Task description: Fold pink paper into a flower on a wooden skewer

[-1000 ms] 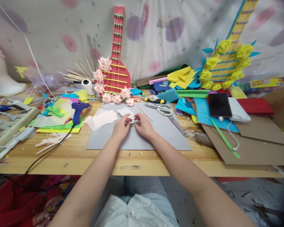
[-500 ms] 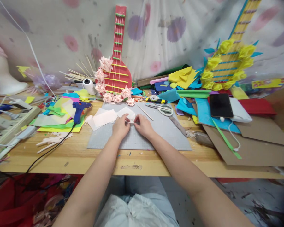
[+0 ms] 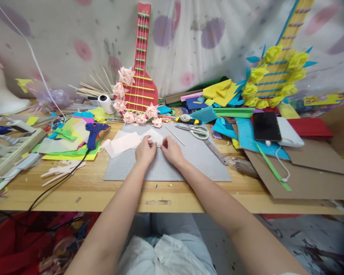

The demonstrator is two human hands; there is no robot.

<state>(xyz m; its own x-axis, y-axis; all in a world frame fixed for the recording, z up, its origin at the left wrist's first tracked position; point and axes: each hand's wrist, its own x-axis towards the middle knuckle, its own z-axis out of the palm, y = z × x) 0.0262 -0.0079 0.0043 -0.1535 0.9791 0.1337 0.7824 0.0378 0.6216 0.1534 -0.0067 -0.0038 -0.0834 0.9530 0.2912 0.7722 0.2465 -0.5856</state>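
My left hand (image 3: pixel 145 150) and my right hand (image 3: pixel 171 149) meet over a grey cutting mat (image 3: pixel 195 160), fingers pinched together on a small piece of pale pink paper (image 3: pixel 155 136). The part of the paper between the fingertips is mostly hidden. More pale pink paper sheets (image 3: pixel 122 143) lie just left of my left hand. Behind them a red cardboard guitar (image 3: pixel 140 68) with pink paper flowers (image 3: pixel 140 117) along its edge leans on the wall.
A blue glue gun (image 3: pixel 93 133) lies on coloured sheets at the left. Scissors (image 3: pixel 197 131), a thin wooden stick (image 3: pixel 174 135) and a ruler lie right of the hands. A phone (image 3: pixel 266 126), brown cardboard (image 3: pixel 301 172) and a yellow-flowered guitar (image 3: pixel 275 76) fill the right side.
Both hands stay pinched on the pink paper and have shifted slightly up and left on the mat. Nothing else has moved.
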